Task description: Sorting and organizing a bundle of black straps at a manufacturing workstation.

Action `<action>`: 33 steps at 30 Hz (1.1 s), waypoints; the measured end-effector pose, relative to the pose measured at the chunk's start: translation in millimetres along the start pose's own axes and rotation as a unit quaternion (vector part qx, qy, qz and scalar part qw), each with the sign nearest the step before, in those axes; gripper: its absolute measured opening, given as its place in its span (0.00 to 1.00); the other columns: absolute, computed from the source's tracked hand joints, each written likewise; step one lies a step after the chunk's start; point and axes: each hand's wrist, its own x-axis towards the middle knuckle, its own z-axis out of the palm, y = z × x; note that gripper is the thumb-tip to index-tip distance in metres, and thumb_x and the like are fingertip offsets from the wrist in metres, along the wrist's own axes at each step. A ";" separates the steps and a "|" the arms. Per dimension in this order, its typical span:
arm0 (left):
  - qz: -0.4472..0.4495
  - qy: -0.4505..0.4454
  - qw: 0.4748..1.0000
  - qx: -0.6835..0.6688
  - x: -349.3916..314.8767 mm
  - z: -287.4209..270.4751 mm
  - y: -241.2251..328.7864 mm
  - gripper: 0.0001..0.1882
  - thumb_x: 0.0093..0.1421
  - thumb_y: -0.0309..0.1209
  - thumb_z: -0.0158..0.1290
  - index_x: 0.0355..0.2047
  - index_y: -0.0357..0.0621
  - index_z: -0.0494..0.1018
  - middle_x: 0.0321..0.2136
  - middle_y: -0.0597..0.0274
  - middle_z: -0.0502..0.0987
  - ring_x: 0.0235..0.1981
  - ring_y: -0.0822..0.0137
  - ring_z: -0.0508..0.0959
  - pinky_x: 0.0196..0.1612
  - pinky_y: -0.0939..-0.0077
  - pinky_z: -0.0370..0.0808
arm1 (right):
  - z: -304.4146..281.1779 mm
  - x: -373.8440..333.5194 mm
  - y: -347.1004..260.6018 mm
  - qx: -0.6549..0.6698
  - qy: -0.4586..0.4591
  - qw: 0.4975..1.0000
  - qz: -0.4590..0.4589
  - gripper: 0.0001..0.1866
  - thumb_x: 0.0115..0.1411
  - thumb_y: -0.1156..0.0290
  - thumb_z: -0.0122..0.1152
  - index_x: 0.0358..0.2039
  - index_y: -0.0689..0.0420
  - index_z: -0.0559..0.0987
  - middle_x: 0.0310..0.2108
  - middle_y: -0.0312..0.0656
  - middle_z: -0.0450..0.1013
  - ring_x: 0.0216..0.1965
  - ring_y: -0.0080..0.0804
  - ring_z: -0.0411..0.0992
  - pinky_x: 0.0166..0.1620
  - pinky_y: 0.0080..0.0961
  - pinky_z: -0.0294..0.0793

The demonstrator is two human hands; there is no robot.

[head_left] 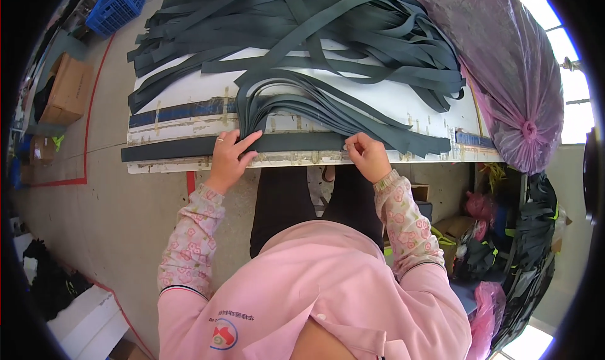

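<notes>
At the near edge of a white-topped table (441, 122), a person's left hand (232, 158) is resting on a flat dark grey strip (170, 150), thumb and index finger spreading apart rather than clenching. Its index fingertip is reaching the near left end of a bundle of curved grey strips (302, 98). To the right, the right hand (367, 158) is curling its fingers beside the same flat strip, thumb and index finger coming close together; whether they are pinching the fabric, one cannot tell. Between and beyond the two hands, the bundle is arching to the far side and sweeping down to the right, while the flat strip is lying along the near edge and running out past the left hand. Floral sleeve covers (192, 243) are covering both forearms, and the person is wearing a pink shirt (315, 259) and dark trousers (277, 202). Farther across the table, a large heap of grey strips (283, 26) is sprawling in tangled layers. At the far right, a knotted, translucent pink bag (504, 64) is bulging against the table's side. Away to the left, a blue crate (120, 7) is standing on the far side and a cardboard box (68, 89) is sitting nearer, with a red line (93, 95) running along the floor (126, 234) beside them
</notes>
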 end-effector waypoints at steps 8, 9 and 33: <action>-0.004 0.006 1.000 0.009 2.7 2.6 1.5 0.28 0.47 0.31 0.65 0.52 0.59 0.79 0.34 0.55 0.69 0.35 0.53 0.68 0.41 0.61 0.68 | 1.3 -1.5 -1.2 -0.024 0.015 1.000 -0.014 0.05 0.57 0.74 0.61 0.33 0.61 0.78 0.24 0.48 0.77 0.25 0.41 0.77 0.31 0.31 0.75; -0.002 0.005 1.000 0.010 2.8 2.5 2.0 0.28 0.47 0.31 0.65 0.52 0.59 0.79 0.34 0.55 0.69 0.35 0.53 0.68 0.41 0.61 0.68 | 2.5 -1.5 -1.0 -0.028 0.018 0.999 -0.017 0.05 0.57 0.74 0.61 0.33 0.61 0.78 0.24 0.48 0.77 0.25 0.42 0.77 0.31 0.31 0.75; 0.057 -0.002 0.998 0.037 2.1 3.5 -5.2 0.27 0.52 0.25 0.55 0.52 0.64 0.79 0.35 0.55 0.68 0.36 0.53 0.68 0.40 0.61 0.67 | 99.3 43.5 -82.1 0.043 -0.075 0.992 -0.094 0.18 0.57 0.73 0.61 0.49 0.58 0.76 0.19 0.45 0.72 0.20 0.37 0.72 0.29 0.31 0.72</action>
